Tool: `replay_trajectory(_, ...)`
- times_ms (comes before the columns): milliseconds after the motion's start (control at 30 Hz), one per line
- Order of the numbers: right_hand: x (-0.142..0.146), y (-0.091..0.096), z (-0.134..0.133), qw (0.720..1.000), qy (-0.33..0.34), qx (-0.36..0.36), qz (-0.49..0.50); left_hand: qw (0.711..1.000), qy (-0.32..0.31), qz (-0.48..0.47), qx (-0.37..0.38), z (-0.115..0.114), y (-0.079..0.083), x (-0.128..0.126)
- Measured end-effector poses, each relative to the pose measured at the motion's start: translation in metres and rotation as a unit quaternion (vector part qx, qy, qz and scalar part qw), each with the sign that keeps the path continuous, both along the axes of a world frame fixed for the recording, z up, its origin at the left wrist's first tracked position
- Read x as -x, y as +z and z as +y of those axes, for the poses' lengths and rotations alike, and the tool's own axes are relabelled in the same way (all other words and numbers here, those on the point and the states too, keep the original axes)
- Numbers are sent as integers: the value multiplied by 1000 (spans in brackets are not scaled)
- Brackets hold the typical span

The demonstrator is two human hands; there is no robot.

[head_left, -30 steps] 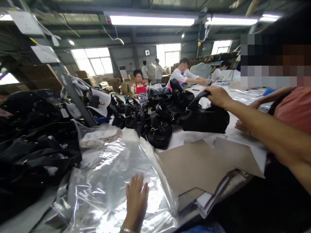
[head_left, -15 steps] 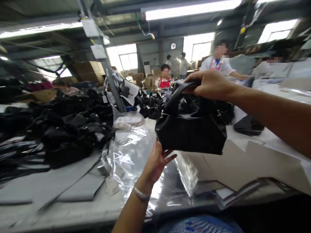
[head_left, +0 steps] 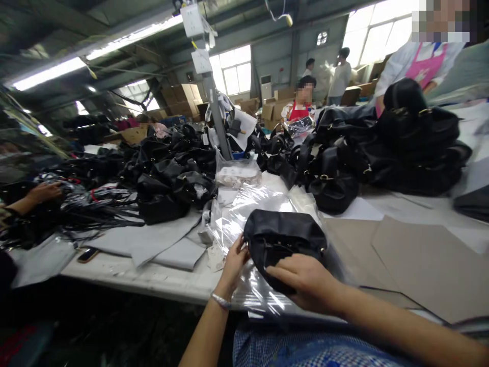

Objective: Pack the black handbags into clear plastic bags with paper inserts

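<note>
A black handbag (head_left: pixel 284 224) lies tilted over a stack of clear plastic bags (head_left: pixel 229 224) at the table's front edge, its opening towards me. My left hand (head_left: pixel 236 260) grips the bag's left end, thumb and fingers around the side. At the near side of the opening, my right hand (head_left: pixel 305 280) is closed with curled fingers on the bag. Whether it holds the handle or the rim is hidden by the hand itself.
Black handbags pile up at the left (head_left: pixel 164 193) and right (head_left: pixel 416 148). Grey sheets (head_left: pixel 160 239) and brown cardboard (head_left: pixel 431 255) flank the plastic. A phone (head_left: pixel 87 255) lies near the edge. A co-worker's hand (head_left: pixel 45 192) is far left; other people stand behind the table.
The handbag, held up by its handle in my right hand, has come down onto the plastic and tipped towards me. My left hand has closed on its side. The view has turned.
</note>
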State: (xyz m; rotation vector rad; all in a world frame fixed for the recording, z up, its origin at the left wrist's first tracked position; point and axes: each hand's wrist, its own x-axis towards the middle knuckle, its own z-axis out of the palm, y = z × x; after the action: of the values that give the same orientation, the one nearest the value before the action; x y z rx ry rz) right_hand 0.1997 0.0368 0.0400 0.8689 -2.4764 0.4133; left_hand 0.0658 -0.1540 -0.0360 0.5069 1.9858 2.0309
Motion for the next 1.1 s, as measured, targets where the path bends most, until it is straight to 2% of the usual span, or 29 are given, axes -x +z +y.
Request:
replay_trajectory(33, -4, -7, 1, 1000, -8, 27, 2, 999, 4, 20, 29, -6, -7, -2)
replay_trajectory(100, -3, -4, 13, 994, -55, 98, 7, 993, 19, 67, 93, -15, -15, -7)
replay_trajectory(200, 28, 28, 49, 964, -150, 219, -30, 975, 6, 131, 177, -22, -18, -12)
replay_trajectory(267, 59, 49, 76, 934, -214, 286, -26, 957, -43, 182, 223, -21, -16, -14)
replay_trajectory(300, 74, 57, 87, 923, -238, 301, -27, 938, -73, 222, 255, -19, -16, -15)
replay_trajectory(367, 96, 70, 103, 907, -272, 320, -25, 882, -120, 316, 329, -18, -18, -13)
replay_trajectory(433, 107, 82, 108, 902, -284, 326, -15, 827, -141, 388, 382, -19, -21, -11)
replay_trajectory(500, 108, 97, 108, 905, -280, 320, 9, 803, -163, 416, 395, -22, -25, -11)
replay_trajectory(633, 106, 136, 111, 896, -291, 320, 101, 780, -266, 410, 390, -14, -32, -14)
replay_trajectory(667, 108, 146, 114, 888, -288, 336, 121, 784, -275, 400, 388, -8, -34, -13)
replay_trajectory(733, 114, 165, 120, 876, -264, 372, 158, 808, -245, 370, 388, 12, -40, -10)
replay_trajectory(833, 117, 187, 120, 867, -206, 391, 228, 849, -138, 314, 401, 47, -53, -4)
replay_trajectory(900, 112, 196, 109, 873, -177, 370, 262, 877, -81, 277, 383, 67, -61, -2)
replay_trajectory(967, 103, 196, 93, 881, -161, 339, 290, 934, -47, 207, 288, 77, -65, -1)
replay_trajectory(1033, 96, 185, 79, 890, -161, 311, 293, 991, -16, 72, 113, 77, -64, 1)
replay_trajectory(1100, 97, 162, 70, 898, -158, 315, 264, 998, -1, -58, -31, 69, -57, 3)
